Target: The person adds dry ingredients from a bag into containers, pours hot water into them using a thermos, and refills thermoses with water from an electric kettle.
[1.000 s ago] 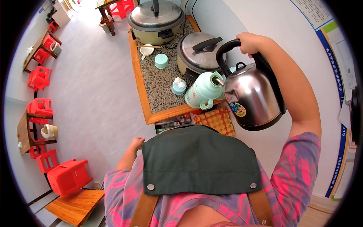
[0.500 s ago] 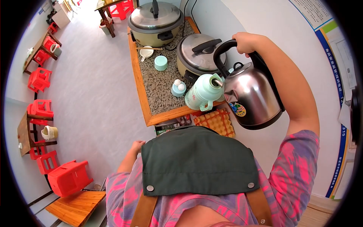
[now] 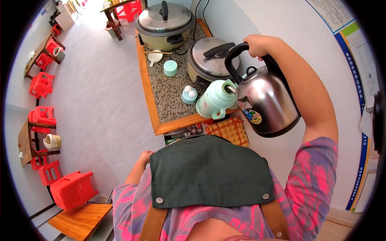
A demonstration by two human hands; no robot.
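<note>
My right hand (image 3: pixel 259 46) is closed around the black handle of a stainless steel kettle (image 3: pixel 271 100), held tilted at the right. The kettle's spout rests at the open mouth of a mint-green thermos flask (image 3: pixel 211 99), which stands at the counter's near corner. Whether water is flowing cannot be seen. Beside the flask sits a pale blue stopper (image 3: pixel 189 95) with white knobs on it, and farther back a mint-green cup-shaped lid (image 3: pixel 170 68). My left hand (image 3: pixel 146 156) hangs low by the apron (image 3: pixel 209 170), its fingers mostly hidden.
Two large rice cookers (image 3: pixel 165 24) with steel lids stand on the speckled, wood-edged counter (image 3: pixel 163 104). A white spoon dish (image 3: pixel 155 57) with chopsticks lies near them. Below the counter is an egg tray (image 3: pixel 229 130). Red stools (image 3: pixel 74 188) and wooden tables line the left wall.
The view has shifted very slightly. The kettle stays tilted at the flask's mouth, and both hands keep about the same positions.
</note>
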